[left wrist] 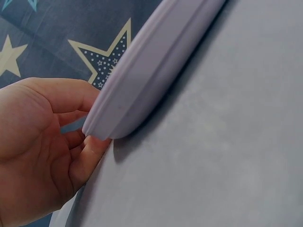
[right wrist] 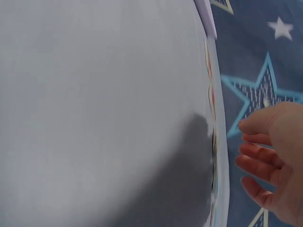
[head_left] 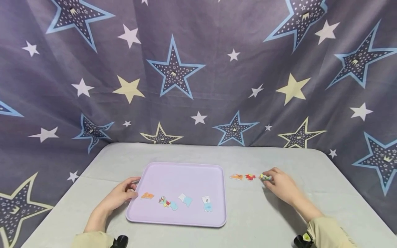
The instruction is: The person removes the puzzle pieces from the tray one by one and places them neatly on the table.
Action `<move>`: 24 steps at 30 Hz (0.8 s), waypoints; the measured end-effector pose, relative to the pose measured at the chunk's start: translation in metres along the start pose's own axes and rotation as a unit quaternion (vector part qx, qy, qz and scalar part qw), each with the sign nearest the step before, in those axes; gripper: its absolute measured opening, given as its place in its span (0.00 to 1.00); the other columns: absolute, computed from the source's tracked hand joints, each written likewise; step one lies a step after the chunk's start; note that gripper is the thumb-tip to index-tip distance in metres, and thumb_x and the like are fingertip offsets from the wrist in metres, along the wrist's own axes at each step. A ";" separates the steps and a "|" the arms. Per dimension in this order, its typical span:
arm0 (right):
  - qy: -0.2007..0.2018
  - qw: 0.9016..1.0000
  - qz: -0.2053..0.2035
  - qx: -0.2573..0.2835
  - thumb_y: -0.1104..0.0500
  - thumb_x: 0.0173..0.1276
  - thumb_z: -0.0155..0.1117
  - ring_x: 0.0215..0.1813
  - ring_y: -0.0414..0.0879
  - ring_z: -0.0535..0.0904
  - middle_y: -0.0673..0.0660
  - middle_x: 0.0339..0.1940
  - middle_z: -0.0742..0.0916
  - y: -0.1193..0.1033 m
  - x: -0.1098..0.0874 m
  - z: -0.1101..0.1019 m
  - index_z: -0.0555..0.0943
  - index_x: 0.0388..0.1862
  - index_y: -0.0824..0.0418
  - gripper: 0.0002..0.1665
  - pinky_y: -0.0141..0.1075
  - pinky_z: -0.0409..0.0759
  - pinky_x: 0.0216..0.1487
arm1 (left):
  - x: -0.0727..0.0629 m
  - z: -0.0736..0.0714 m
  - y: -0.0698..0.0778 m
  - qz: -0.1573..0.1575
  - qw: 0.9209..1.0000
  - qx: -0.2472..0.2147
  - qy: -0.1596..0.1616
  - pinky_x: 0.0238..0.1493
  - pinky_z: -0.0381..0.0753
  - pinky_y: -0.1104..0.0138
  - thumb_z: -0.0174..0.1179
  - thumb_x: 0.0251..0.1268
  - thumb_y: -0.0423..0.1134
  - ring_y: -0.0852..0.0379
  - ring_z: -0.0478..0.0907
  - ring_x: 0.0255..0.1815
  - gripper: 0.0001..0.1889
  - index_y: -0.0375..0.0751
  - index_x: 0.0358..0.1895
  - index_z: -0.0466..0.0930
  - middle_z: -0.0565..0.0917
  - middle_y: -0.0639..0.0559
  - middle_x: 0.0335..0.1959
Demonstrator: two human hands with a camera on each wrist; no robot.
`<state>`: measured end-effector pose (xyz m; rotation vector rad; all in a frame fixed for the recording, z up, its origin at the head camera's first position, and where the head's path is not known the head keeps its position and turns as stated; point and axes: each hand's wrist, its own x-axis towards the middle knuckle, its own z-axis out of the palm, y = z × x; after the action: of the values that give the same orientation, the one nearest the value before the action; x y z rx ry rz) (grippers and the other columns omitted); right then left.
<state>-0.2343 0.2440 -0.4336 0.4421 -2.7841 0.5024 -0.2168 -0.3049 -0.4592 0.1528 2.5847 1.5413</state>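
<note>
Hanging in loose folds, one dark purple-grey cloth [head_left: 192, 20] printed with white, yellow and blue-edged stars backed the scene. Before it stood one pale grey counter [head_left: 257, 210], smooth and round-cornered. On this lay one lilac tray [head_left: 186, 175], a shallow rectangle with rounded corners and a raised rim. Two beige sleeves [head_left: 328, 232] reached in. The left hand [head_left: 119, 194] held the tray's left edge, its fingers and thumb bent against the rim. The right hand [head_left: 282, 184] was poised right of the tray, its fingers loosely curved and apart, no piece seen between them.

Seven small, flat, irregular pieces showed. Four were in the tray: one long multicoloured piece [head_left: 167, 203] ending in pale blue, two white-and-blue pieces [head_left: 206, 204], and one orange piece [head_left: 147, 195]. Three lay in a row on the counter, right of the tray: one orange-tan piece [head_left: 237, 177], one red piece [head_left: 250, 177], and one green-patterned piece [head_left: 265, 177] by the right fingertips.
</note>
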 end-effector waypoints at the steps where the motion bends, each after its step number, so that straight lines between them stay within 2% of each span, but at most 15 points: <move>1: 0.000 1.000 -0.009 -0.001 0.60 0.55 0.63 0.34 0.45 0.77 0.55 0.37 0.81 -0.005 0.001 0.001 0.81 0.43 0.64 0.17 0.42 0.75 0.34 | 0.000 0.000 0.000 -0.001 1.000 0.000 0.000 0.22 0.68 0.72 0.56 0.49 0.27 0.64 0.65 0.25 0.33 0.29 0.63 0.60 0.68 0.42 0.38; 11: -0.006 0.997 -0.072 0.006 0.59 0.54 0.65 0.35 0.44 0.77 0.51 0.36 0.82 -0.056 0.003 0.014 0.81 0.44 0.61 0.17 0.37 0.75 0.35 | 0.000 0.001 0.002 -0.010 1.000 0.003 0.002 0.23 0.67 0.72 0.56 0.49 0.27 0.63 0.64 0.25 0.33 0.30 0.63 0.60 0.68 0.43 0.38; 16: 0.002 0.993 -0.117 0.006 0.58 0.52 0.67 0.35 0.42 0.78 0.50 0.37 0.82 -0.077 0.001 0.021 0.81 0.43 0.58 0.17 0.35 0.75 0.35 | 0.000 0.002 0.004 -0.017 1.000 0.004 0.004 0.23 0.67 0.72 0.57 0.49 0.28 0.63 0.64 0.26 0.33 0.30 0.63 0.60 0.68 0.43 0.38; 21: -0.009 0.989 -0.148 0.023 0.56 0.53 0.66 0.41 0.44 0.79 0.53 0.43 0.83 -0.095 -0.001 0.028 0.81 0.44 0.58 0.18 0.40 0.76 0.43 | 0.000 0.002 0.004 -0.017 1.000 0.005 0.004 0.24 0.67 0.72 0.56 0.49 0.28 0.63 0.64 0.26 0.33 0.30 0.63 0.60 0.68 0.43 0.38; 24: -0.013 0.988 -0.154 0.029 0.55 0.52 0.66 0.45 0.46 0.78 0.51 0.42 0.83 -0.106 -0.001 0.033 0.81 0.44 0.57 0.19 0.43 0.75 0.47 | -0.001 0.001 0.005 -0.015 1.000 0.005 0.004 0.24 0.67 0.72 0.56 0.49 0.28 0.63 0.64 0.26 0.33 0.30 0.63 0.60 0.68 0.43 0.38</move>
<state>-0.2041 0.1370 -0.4322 0.8792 -2.6608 0.5067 -0.2158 -0.3015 -0.4556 0.1092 2.5884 1.5224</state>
